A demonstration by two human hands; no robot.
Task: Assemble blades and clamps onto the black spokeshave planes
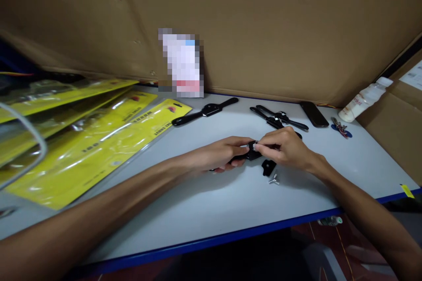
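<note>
Am holding small black plastic tool (251, 151) between both grips: left hand (220, 155) clenching its handle, right hand (286, 147) pinching its head, just above loose black piece (268, 167) and silver wing screw (274, 179). Am judging steady hold best.

three yellow packets (99, 140), one bottle (364, 99), one phone (314, 114), two hands (253, 149)

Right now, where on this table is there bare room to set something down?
Bare: near strip between the hands and blue table edge; right end below the keys. Crowded: yellow packages on the left, black tools behind the hands.
</note>
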